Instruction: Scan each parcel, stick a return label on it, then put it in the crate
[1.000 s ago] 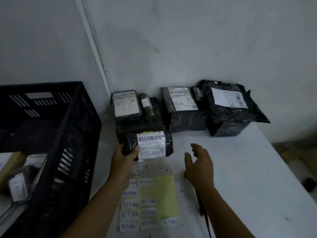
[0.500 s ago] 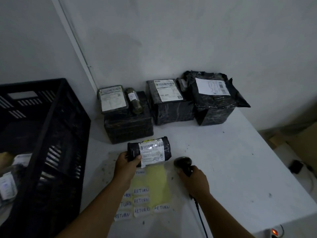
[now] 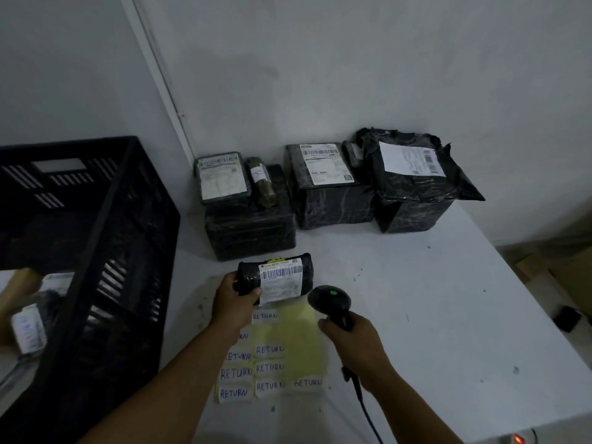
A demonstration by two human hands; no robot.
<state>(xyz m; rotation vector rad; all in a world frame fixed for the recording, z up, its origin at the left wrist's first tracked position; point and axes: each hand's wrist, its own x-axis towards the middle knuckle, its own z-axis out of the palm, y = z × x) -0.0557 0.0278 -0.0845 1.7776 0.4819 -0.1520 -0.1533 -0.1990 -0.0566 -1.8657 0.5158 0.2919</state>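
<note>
**A:** Scanner (image 3: 330, 301) is up off the table now. 0.5 s back its head was low beside the yellow sheet; now it's raised with a green light showing on top, just right of the parcel. 1 s back the right hand was bare.

**B:** Grips?

**A:** Right hand (image 3: 354, 339) is clenched round the scanner handle, cable trailing down past the wrist. Left hand (image 3: 232, 302) grasps the rolled black parcel (image 3: 275, 278) by its left end, thumb on the front, white barcode label facing up.

**B:** Parcel location?

**A:** Held just above the white table (image 3: 448, 315), over the top edge of the yellow label sheet (image 3: 301, 341). Several handwritten "RETURN" stickers (image 3: 235, 393) sit on that sheet. Black crate (image 3: 105, 219) is to the left, well apart from the parcel, with wrapped items inside.

**B:** Rest of the stock?

**A:** At least 4 black-wrapped parcels (image 3: 326, 187) along the back wall, with 1 small brown roll (image 3: 262, 181) lying on the left stack.
</note>
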